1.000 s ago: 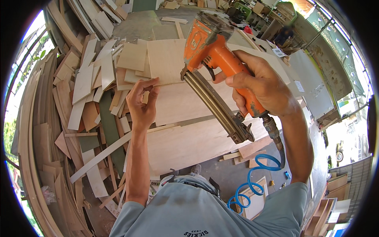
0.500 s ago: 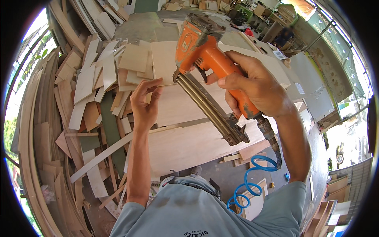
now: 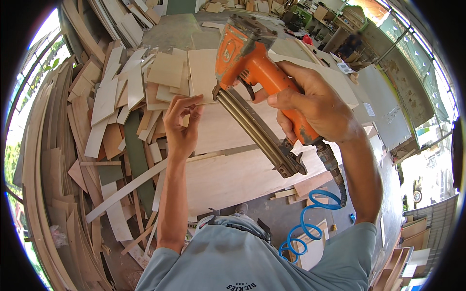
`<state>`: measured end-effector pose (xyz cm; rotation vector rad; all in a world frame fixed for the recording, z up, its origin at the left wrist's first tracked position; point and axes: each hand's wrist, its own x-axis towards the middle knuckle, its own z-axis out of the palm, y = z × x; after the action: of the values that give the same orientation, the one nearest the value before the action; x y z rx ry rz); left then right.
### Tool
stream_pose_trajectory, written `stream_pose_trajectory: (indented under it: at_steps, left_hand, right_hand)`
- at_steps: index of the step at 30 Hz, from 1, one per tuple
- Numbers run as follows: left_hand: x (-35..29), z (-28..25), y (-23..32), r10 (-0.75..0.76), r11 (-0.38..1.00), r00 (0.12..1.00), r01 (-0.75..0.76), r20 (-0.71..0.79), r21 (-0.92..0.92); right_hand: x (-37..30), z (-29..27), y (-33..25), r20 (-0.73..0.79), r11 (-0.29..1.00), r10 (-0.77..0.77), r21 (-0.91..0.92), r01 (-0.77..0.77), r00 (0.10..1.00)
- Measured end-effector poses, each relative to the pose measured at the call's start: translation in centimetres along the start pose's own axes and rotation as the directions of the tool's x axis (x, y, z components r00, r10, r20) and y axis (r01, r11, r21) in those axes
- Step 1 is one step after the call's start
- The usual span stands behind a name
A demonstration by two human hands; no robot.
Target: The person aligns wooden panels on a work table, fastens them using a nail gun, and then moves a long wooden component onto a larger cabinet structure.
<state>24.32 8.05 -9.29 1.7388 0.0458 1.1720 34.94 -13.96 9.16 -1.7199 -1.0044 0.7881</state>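
My right hand is wrapped round the grip of an orange pneumatic nail gun, its index finger by the trigger. The gun's long brass-coloured magazine slants down toward me, and its nose lies over the seam between two pale wood panels. A blue coiled air hose runs from the end of the handle. To the left of the nose, my left hand has its fingers and thumb closed at the edge of the pale wood panel. The gun hides part of that panel.
Wood offcuts lie heaped along the left, beside long stacked boards. One narrow strip juts toward the panels. More scraps lie on the floor under the hose. A person is at the far right.
My left hand has shifted slightly right along the panel edge, toward the nail gun's nose. My right hand and the gun stay nearly in place.
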Motion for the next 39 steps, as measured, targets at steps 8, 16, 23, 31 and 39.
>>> stream_pose_trajectory:
  at_steps: [8,16,23,31,39]
  left_hand:
    - [0.1,0.3,-0.1,0.008,1.0,1.0,-0.008,0.004,-0.008]
    - [-0.2,-0.2,-0.5,0.002,0.999,0.999,0.0,0.048,-0.04]
    - [-0.1,-0.9,-1.1,-0.015,0.998,0.999,0.018,0.048,-0.057]
    - [-0.3,0.0,-0.6,-0.028,0.996,0.999,0.031,0.041,-0.078]
    - [-0.3,0.6,-0.4,-0.011,0.998,0.999,0.013,0.038,-0.063]
  right_hand:
    - [0.3,-0.4,0.3,-0.02,0.999,-0.018,0.033,0.019,1.0]
    - [0.5,-0.2,0.6,-0.018,0.997,-0.032,0.067,0.033,0.999]
    - [0.5,0.1,0.5,-0.034,0.997,0.007,0.072,-0.005,0.999]
    - [0.5,0.1,0.0,0.022,0.998,-0.023,0.062,0.022,0.999]
    - [0.4,-0.3,0.5,0.039,0.999,-0.038,0.022,0.037,0.999]
